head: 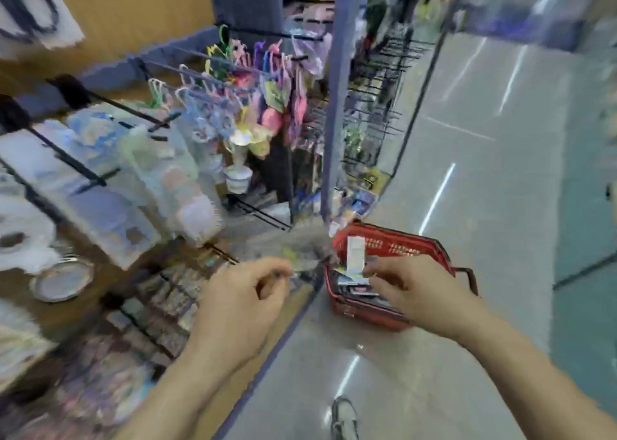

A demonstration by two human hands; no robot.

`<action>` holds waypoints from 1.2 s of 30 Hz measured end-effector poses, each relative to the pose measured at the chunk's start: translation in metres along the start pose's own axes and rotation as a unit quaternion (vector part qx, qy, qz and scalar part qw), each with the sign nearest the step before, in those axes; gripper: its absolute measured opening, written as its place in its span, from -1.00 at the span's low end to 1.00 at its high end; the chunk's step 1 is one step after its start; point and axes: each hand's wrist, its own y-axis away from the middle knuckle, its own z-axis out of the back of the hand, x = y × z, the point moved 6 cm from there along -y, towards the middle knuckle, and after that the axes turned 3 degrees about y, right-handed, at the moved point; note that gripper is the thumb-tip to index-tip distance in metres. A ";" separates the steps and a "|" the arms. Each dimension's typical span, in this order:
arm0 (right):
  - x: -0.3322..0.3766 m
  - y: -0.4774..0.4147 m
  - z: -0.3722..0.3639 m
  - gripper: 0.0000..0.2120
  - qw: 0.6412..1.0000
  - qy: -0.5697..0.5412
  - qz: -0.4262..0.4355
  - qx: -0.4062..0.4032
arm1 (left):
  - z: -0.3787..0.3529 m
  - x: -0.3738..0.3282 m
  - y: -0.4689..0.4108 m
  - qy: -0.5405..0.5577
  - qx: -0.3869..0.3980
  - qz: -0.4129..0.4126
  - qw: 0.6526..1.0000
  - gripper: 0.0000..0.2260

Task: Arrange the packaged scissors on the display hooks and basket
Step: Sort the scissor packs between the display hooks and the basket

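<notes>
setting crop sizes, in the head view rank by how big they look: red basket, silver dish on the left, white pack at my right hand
1. red basket
2. silver dish
3. white pack
Clear gaps despite blur.

Colourful plastic hangers (213,82) hang in a row near a blue post (337,106). A round metal dish (61,281) lies at the left. A grey shoe (344,418) stands on the shiny floor (484,172).

Red basket (362,311) on floor (474,212). Above it, right hand (414,289) pinches white packet (356,254). Left hand (240,292), fingers curled, pinches blurred packet (302,261) near display hooks (78,169).
</notes>
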 end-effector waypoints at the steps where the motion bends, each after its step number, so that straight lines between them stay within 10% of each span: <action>1: -0.028 0.011 -0.011 -0.82 0.999 -0.009 -0.041 0.001 | -0.025 0.004 0.001 -0.008 0.025 0.003 1.000 -0.84; 7: -0.184 0.077 -0.071 -0.82 0.959 -0.135 -0.246 -0.038 | -0.174 0.035 0.001 -0.023 0.140 0.021 0.990 -0.79; 15: -0.358 0.116 -0.153 -0.76 0.810 -0.328 -0.478 -0.093 | -0.366 0.096 -0.013 -0.032 0.270 0.176 0.946 -0.76; 36: -0.583 -0.154 -0.366 -0.55 0.672 -0.465 -0.567 -0.101 | -0.689 0.341 -0.161 -0.182 0.392 0.130 0.893 -0.52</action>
